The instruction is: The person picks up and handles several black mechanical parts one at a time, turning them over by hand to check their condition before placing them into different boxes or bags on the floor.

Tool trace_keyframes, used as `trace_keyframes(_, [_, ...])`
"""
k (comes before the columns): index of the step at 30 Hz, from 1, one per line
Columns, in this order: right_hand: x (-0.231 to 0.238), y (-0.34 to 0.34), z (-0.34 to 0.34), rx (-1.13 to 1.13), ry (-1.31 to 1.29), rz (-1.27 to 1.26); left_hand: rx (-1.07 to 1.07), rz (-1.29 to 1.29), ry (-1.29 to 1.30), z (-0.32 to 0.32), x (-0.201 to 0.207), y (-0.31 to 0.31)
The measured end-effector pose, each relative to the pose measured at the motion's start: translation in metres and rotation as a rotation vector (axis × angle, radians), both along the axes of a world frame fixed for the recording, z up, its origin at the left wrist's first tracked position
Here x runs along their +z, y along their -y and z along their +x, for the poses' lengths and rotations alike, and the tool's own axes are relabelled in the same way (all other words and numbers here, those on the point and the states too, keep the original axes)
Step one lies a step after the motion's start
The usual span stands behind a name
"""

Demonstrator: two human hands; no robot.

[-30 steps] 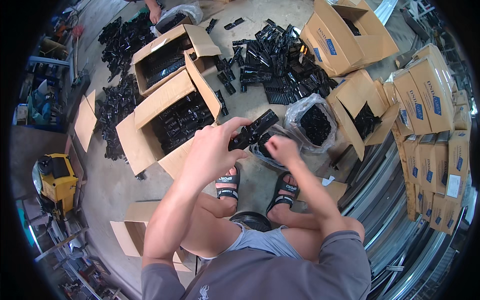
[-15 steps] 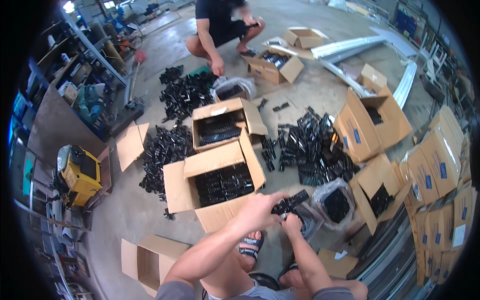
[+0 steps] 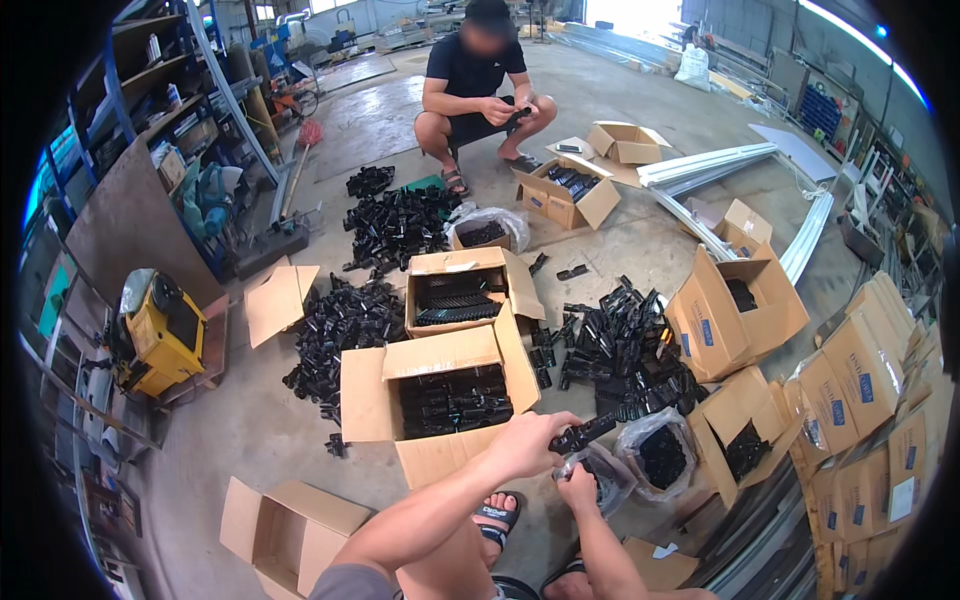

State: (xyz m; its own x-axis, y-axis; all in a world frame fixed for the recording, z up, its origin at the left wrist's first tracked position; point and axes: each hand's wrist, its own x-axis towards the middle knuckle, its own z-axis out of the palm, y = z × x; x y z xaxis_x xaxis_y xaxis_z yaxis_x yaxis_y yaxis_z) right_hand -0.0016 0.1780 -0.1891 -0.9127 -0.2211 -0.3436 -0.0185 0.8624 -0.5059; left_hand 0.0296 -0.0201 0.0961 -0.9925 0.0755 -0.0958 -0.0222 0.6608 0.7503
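My left hand [image 3: 538,438] is closed around an elongated black plastic part [image 3: 590,432], which points up and to the right. Just below it, my right hand [image 3: 577,490] has its fingers pinched together close to the part's lower end; what lies between them is too small to make out. Behind my right hand is a clear plastic bag [image 3: 610,478] with dark pieces inside. Beside it stands another lined bag [image 3: 662,455] of small black pieces. An open carton [image 3: 450,352] filled with rows of similar black parts sits left of my hands.
Heaps of black parts [image 3: 630,345] lie right of the cartons, with more [image 3: 345,335] on the left. A co-worker [image 3: 480,90] squats beyond them, holding a small dark piece. An open carton [image 3: 738,310] and white metal frames [image 3: 710,170] stand right; a yellow machine [image 3: 165,335] is left.
The view has tilted upward. The co-worker's hand has left the heap, and both their hands are now together. My hands stay close together, with the black part turned slightly.
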Motion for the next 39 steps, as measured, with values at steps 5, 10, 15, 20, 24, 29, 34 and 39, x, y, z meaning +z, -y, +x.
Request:
trace_keyframes(5, [0.003, -0.015, 0.016, -0.255, -0.167, -0.286, -0.035, -0.023, -0.050, 0.000, 0.000, -0.005])
trace_keyframes(10, [0.053, -0.041, 0.014, -0.444, -0.359, -0.645, -0.050, -0.107, -0.090, 0.000, -0.019, -0.001])
trace_keyframes(15, [0.200, -0.035, -0.004, -0.263, -0.382, -1.047, -0.071, -0.116, -0.073, 0.010, -0.013, -0.007])
trace_keyframes(20, [0.280, -0.021, -0.017, 0.216, -0.499, -0.662, -0.154, -0.191, -0.115, 0.009, -0.018, -0.018])
trace_keyframes(24, [0.286, -0.021, -0.027, 0.520, -0.667, -0.417, -0.141, -0.186, -0.134, 0.013, -0.012, -0.020])
trace_keyframes(29, [0.292, -0.019, -0.027, 0.656, -0.726, -0.285, -0.124, -0.159, -0.197, 0.016, -0.012, -0.019])
trace_keyframes(34, [0.298, -0.017, -0.026, 0.707, -0.726, -0.283, -0.135, -0.111, -0.175, 0.019, -0.009, -0.015])
trace_keyframes(39, [0.299, -0.018, -0.022, 0.620, -0.722, -0.329, -0.109, -0.084, -0.185, 0.019, -0.007, -0.012])
